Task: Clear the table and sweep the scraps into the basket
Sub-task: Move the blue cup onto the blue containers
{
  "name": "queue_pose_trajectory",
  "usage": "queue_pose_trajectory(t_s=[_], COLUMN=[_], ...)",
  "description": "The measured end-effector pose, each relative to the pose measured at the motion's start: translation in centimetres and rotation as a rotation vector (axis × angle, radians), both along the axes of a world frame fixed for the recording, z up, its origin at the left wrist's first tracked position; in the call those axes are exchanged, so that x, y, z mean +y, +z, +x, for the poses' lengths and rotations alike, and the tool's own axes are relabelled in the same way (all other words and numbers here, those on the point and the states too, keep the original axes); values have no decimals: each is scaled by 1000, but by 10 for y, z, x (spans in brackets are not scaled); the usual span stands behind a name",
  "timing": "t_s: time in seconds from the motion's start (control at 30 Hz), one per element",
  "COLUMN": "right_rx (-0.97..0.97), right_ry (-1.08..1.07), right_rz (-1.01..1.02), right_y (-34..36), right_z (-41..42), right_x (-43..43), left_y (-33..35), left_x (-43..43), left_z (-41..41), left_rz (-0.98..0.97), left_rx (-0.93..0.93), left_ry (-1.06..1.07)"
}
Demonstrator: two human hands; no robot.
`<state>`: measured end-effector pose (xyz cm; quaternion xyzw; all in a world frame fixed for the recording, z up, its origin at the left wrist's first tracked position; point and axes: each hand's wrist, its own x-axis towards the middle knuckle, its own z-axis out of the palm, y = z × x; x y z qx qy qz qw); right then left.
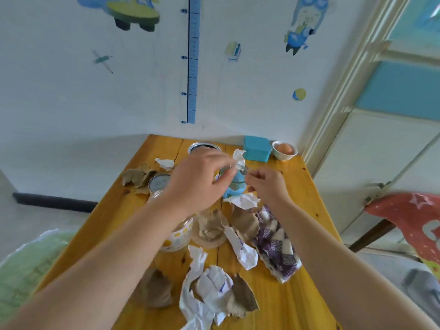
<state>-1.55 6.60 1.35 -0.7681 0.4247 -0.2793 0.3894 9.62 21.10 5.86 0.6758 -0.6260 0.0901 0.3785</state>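
Both hands meet mid-table: my left hand (pixel 197 179) and right hand (pixel 266 186) pinch a small clear object I can't identify. Paper scraps (pixel 209 291) litter the tabletop's (pixel 292 294) near edge; no basket visible.

Table (pixel 281 294): honey-yellow wood, darker knots. Scraps on table: white paper (pixel 207 291), some with blue print; brown-tan cardboard pieces (pixel 245 222). Cloth (pixel 276 246) at table's right side: purple and cream patchwork check. Jar (pixel 177 236) at table's left-centre: clear glass, yellow dots. Box (pixel 256 148) at table's far edge: teal. Bowl (pixel 284 151) at table's far right corner: white, orange-brown item inside.
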Motion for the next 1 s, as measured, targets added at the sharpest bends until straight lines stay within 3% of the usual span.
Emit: queue_pose_trajectory(t_s=[0.13,0.23,0.4,0.57,0.67,0.87,1.0], right_rx=[139,179,371,419,323,-145,-143], right_ry=[57,1,-144,-176,-214,-420,-395], right_rz=[-121,-122,-246,-336,-264,355,320], right_y=[-21,-33,-43,-45,-46,-34,-32], right_z=[19,30,42,49,46,39,30], right_x=[20,26,33,31,26,1,-13], left_y=[-7,-43,-97,-112,-118,-126,-126], left_x=[31,43,50,43,41,40,39], left_z=[64,100,118,115,113,118,117], left_rz=[-9,114,292,390,394,441,474], left_rx=[186,291,326,339,351,255,237], left_ry=[269,392,457,507,501,472,459])
